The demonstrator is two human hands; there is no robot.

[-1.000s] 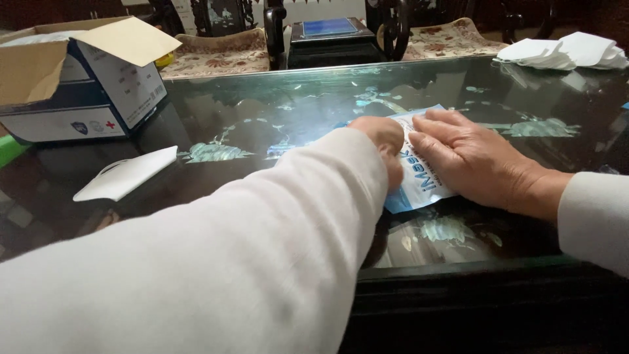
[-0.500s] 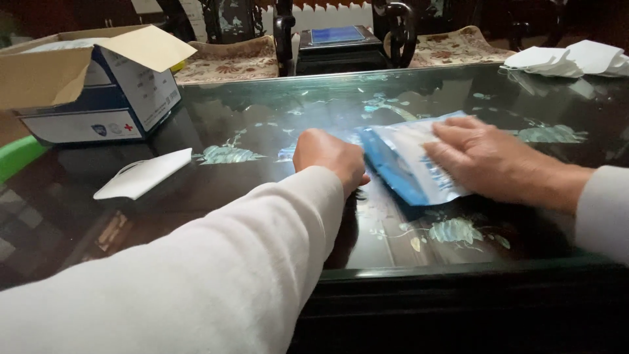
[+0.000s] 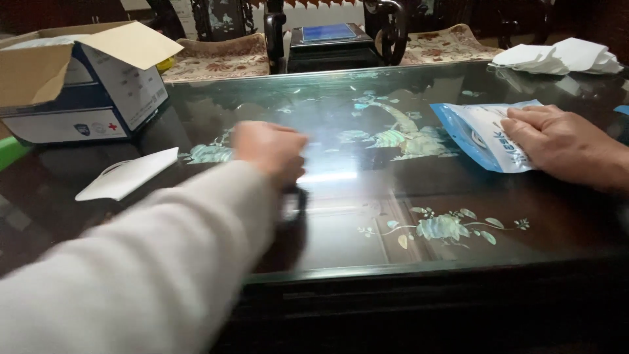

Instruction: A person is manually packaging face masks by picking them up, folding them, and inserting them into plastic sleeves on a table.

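Hands are seen over a dark glass-topped table inlaid with pale flowers. The right hand is laid flat, fingers spread, on the right part of a blue and white pouch, which is pressed against the glass near the right side of the table. The left hand is blurred above the middle of the table, well apart from the pouch; its fingers appear curled, but whether anything is held cannot be told. A white mask is found lying flat on the glass to the left of that hand. Behind the mask, an open cardboard box is set at the far left corner. A heap of white masks is seen at the far right corner.
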